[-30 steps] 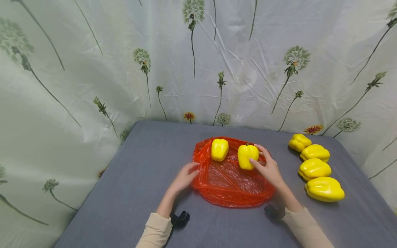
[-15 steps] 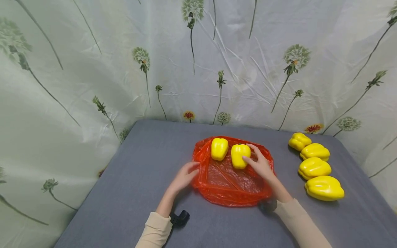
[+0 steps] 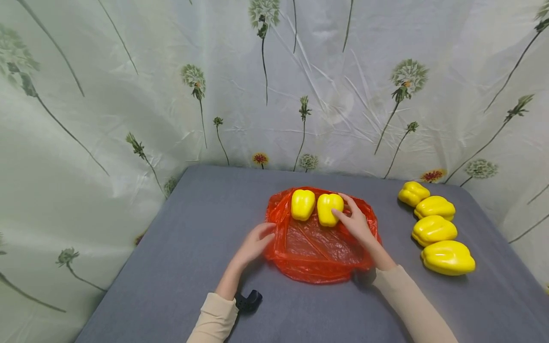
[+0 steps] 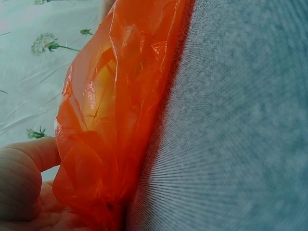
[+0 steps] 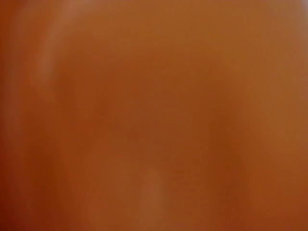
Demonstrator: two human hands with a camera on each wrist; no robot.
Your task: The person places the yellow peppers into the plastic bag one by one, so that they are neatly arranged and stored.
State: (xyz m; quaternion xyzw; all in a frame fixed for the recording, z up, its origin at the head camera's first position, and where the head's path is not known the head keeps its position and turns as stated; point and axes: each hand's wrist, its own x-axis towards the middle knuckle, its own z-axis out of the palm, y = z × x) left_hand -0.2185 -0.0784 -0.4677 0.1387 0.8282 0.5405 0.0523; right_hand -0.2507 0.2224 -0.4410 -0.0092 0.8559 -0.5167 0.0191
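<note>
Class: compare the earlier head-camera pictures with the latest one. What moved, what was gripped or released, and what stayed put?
The right hand, fingers on the yellow plastic pepper, slid it leftward across the crumpled red plastic bag until it sat beside the other yellow pepper. Nothing was released. The left hand kept holding the bag's left edge; the four yellow peppers on the grey table stayed put.

Four yellow peppers [image 3: 433, 219] line the table's [image 3: 180, 257] right side; its left stands open.
</note>
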